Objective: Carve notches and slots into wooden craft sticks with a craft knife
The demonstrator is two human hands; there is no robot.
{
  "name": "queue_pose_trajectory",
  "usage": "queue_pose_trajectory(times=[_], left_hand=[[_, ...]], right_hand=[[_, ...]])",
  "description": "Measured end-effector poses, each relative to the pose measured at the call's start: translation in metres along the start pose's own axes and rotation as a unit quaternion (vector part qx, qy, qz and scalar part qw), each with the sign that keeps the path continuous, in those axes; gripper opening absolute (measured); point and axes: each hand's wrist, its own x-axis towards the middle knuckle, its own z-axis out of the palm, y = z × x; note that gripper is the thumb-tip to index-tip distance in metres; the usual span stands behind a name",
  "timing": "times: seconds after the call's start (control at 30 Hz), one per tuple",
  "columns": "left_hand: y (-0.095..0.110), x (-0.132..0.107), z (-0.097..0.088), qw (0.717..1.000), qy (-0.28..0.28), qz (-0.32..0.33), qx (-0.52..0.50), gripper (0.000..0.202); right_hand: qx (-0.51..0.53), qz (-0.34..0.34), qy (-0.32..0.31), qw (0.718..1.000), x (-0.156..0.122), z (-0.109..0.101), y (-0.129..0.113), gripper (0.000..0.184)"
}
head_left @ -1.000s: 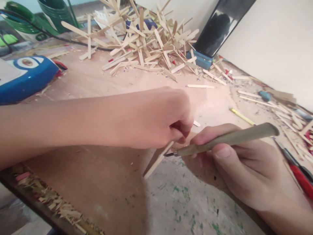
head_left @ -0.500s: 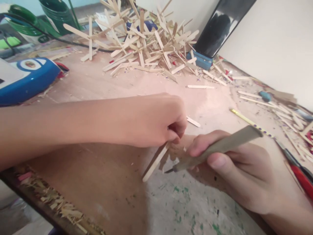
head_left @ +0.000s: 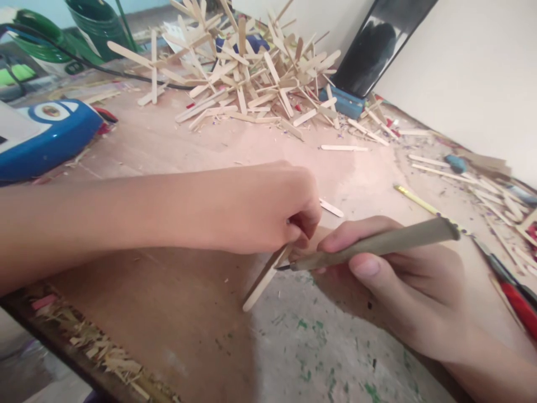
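My left hand [head_left: 285, 207] is closed in a pinch on one end of a wooden craft stick [head_left: 260, 286]. The stick slants down toward me, its free end on or just above the tabletop [head_left: 201, 313]. My right hand [head_left: 403, 280] is closed around the greyish handle of a craft knife [head_left: 377, 246]. Its dark narrow blade reaches the stick's upper part, close to my left fingers, and seems to touch it. My left fingertips are partly hidden behind the hand.
A tangled heap of craft sticks [head_left: 251, 73] stands at the back. A blue and white device [head_left: 54, 131] lies at left, and a pencil [head_left: 415, 201] and red-handled tool [head_left: 516, 305] at right. Wood shavings [head_left: 104, 352] line the near left edge.
My right hand has brought the craft knife left and slightly up, so its blade is now at the stick. My left hand and the stick have hardly moved.
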Motion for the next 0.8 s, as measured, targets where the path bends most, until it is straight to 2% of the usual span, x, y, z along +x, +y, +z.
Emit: queue_pose_trajectory(times=[0.13, 0.23, 0.37, 0.47, 0.67, 0.8], left_hand=[[0.006, 0.003, -0.001, 0.999, -0.015, -0.027, 0.031, 0.039], [0.008, 0.005, -0.001, 0.999, -0.015, -0.022, 0.033, 0.039], [0.010, 0.007, 0.000, 0.998, -0.013, -0.053, 0.019, 0.041], [0.010, 0.007, 0.002, 0.998, -0.017, -0.063, 0.023, 0.040], [-0.003, 0.004, 0.008, 0.994, -0.001, -0.001, 0.113, 0.028], [-0.006, 0.002, 0.008, 0.986, 0.036, 0.014, 0.161, 0.028]], right_hand=[[0.025, -0.010, -0.054, 0.998, -0.003, -0.001, 0.002, 0.012], [0.013, -0.005, -0.041, 0.999, -0.003, -0.007, -0.002, 0.018], [-0.091, 0.005, -0.019, 0.996, -0.002, -0.013, -0.003, 0.011], [-0.097, -0.027, 0.014, 0.995, -0.003, -0.011, -0.001, 0.007], [-0.108, -0.062, 0.102, 0.987, -0.004, -0.006, -0.001, 0.019], [-0.076, -0.031, 0.148, 0.986, -0.001, -0.004, -0.003, 0.032]])
